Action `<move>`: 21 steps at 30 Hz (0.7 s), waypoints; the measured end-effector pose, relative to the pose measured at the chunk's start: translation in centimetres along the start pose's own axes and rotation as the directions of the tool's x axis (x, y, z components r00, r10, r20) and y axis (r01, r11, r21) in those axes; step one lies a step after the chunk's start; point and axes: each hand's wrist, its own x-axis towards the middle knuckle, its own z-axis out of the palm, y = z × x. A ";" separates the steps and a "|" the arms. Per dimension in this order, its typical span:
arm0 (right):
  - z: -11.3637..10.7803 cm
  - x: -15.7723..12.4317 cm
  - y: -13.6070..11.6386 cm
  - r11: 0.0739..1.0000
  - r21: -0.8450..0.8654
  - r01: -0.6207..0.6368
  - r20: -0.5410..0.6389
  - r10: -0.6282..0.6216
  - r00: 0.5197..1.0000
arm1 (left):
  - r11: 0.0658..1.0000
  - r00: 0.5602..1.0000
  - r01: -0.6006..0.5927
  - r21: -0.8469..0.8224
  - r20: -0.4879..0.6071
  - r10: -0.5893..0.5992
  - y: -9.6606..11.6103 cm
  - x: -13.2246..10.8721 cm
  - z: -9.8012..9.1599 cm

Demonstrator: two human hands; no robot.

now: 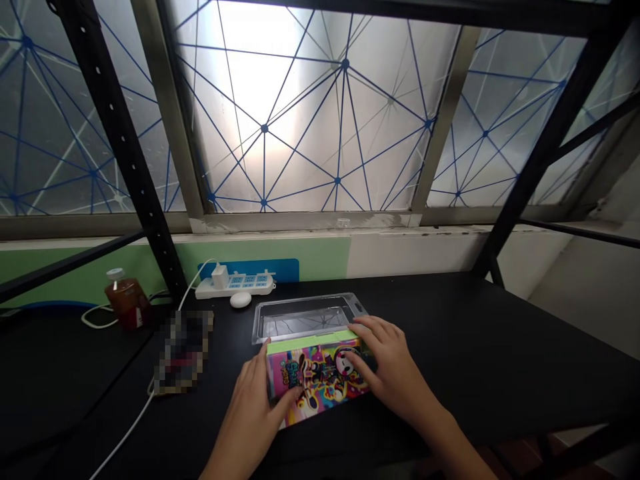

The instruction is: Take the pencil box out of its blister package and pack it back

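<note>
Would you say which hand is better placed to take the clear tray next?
Right hand, probably: its fingertips rest at the printed box's far edge, by the clear tray; the left hand sits lower.

Reference point: plastic tray point(305, 319), on the counter point(500, 347). Directly before the tray, against its near edge, a box point(317, 381), between the hands: left hand point(249, 427) at the box's left side, right hand point(393, 367) over its right end. Behind and left of the tray, a power strip point(235, 285), with a small object point(241, 300) just before it. Left of the tray, a blurred-out object point(183, 352); farther left, a bottle point(127, 300). Beyond the tray and counter, a window point(310, 113).
</note>
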 end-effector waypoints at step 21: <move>3.1 3.5 -4.0 0.991 -0.015 0.136 0.187 -0.131 0.974 | 0.998 0.997 0.055 0.003 0.060 -0.055 0.7 -0.5 -0.3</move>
